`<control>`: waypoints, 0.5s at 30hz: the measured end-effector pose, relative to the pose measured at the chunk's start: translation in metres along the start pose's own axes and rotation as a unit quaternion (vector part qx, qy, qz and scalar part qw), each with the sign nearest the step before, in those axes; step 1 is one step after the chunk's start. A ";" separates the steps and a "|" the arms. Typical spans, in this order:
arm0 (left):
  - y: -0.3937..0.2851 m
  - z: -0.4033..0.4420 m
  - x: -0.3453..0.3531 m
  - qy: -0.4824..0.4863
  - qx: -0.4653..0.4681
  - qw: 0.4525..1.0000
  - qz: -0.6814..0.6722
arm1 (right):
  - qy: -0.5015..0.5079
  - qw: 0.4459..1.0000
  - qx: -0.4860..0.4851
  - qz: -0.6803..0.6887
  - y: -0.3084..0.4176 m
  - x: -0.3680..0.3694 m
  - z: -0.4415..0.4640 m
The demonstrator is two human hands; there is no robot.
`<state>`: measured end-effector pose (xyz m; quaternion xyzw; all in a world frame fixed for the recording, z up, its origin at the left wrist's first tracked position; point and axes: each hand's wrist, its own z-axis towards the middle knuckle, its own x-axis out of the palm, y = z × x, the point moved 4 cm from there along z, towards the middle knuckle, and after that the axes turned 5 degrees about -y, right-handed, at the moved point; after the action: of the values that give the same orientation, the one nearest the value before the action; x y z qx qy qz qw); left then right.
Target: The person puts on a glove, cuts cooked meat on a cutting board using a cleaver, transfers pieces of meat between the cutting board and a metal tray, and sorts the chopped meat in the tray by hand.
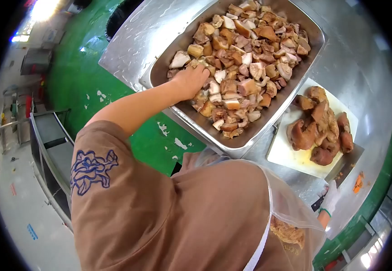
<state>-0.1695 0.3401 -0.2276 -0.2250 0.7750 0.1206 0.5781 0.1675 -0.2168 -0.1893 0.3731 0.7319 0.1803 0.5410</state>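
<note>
Resting the left hand point(192, 81) among meat point(241, 81) in the tray point(268, 118).
Its fingertips are buried, so I cannot tell their grip; the right hand point(328, 199) shows too little to tell. High walls likely contain the meat; the board point(291, 160) probably keeps larger pieces point(320, 122) apart.

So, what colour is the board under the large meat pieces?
The board is white, best seen in head view.

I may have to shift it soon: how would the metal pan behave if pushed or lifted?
The metal pan is likely heavy, since chopped meat covers most of its floor. It may slide when pushed, as the metal table beside it looks wet. Tipping seems unlikely under a level push, given its broad shape.
</note>
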 end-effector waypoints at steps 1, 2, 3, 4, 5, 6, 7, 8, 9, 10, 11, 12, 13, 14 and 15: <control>0.000 0.009 -0.005 0.025 -0.015 0.998 -0.052 | -0.002 1.000 -0.009 0.003 0.008 0.004 -0.010; 0.003 0.020 -0.013 0.052 -0.031 0.993 -0.103 | -0.003 1.000 -0.016 0.006 0.011 0.006 -0.016; 0.004 0.027 -0.022 0.079 -0.048 0.984 -0.154 | -0.003 1.000 -0.012 0.008 0.010 0.005 -0.016; 0.005 0.031 -0.030 0.071 -0.074 0.972 -0.209 | -0.002 1.000 -0.009 0.011 0.009 0.005 -0.014; 0.007 0.034 -0.035 0.073 -0.095 0.941 -0.316 | -0.001 1.000 -0.006 0.014 0.008 0.005 -0.012; 0.010 0.037 -0.040 0.073 -0.116 0.897 -0.420 | 0.000 1.000 -0.001 0.018 0.006 0.005 -0.010; 0.011 0.037 -0.044 0.073 -0.137 0.841 -0.518 | 0.002 1.000 0.004 0.020 0.004 0.004 -0.007; 0.012 0.039 -0.053 0.000 -0.133 0.815 -0.564 | 0.004 1.000 0.008 0.023 0.003 0.005 -0.006; 0.011 0.040 -0.063 -0.074 -0.129 0.781 -0.606 | 0.005 0.999 0.002 0.031 0.008 0.007 -0.011; 0.012 0.039 -0.071 -0.147 -0.123 0.742 -0.643 | 0.007 0.999 -0.005 0.040 0.013 0.009 -0.018; 0.020 0.039 -0.073 -0.191 -0.114 0.796 -0.563 | 0.008 0.999 -0.012 0.050 0.017 0.011 -0.023; 0.033 0.039 -0.071 -0.233 -0.104 0.841 -0.477 | 0.013 0.999 0.004 0.049 0.011 0.010 -0.016; 0.044 0.037 -0.075 -0.272 -0.092 0.877 -0.386 | 0.018 0.998 0.020 0.048 0.002 0.007 -0.006; 0.054 0.035 -0.071 -0.193 -0.121 0.923 -0.309 | 0.023 0.998 0.035 0.048 -0.006 0.003 0.003; 0.051 0.033 -0.067 -0.109 -0.118 0.952 -0.262 | 0.021 0.998 0.031 0.045 -0.005 0.003 0.003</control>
<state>-0.1516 0.4130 -0.1778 -0.4724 0.6010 0.0792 0.6398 0.1678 -0.2184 -0.1959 0.4181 0.7305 0.1895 0.5056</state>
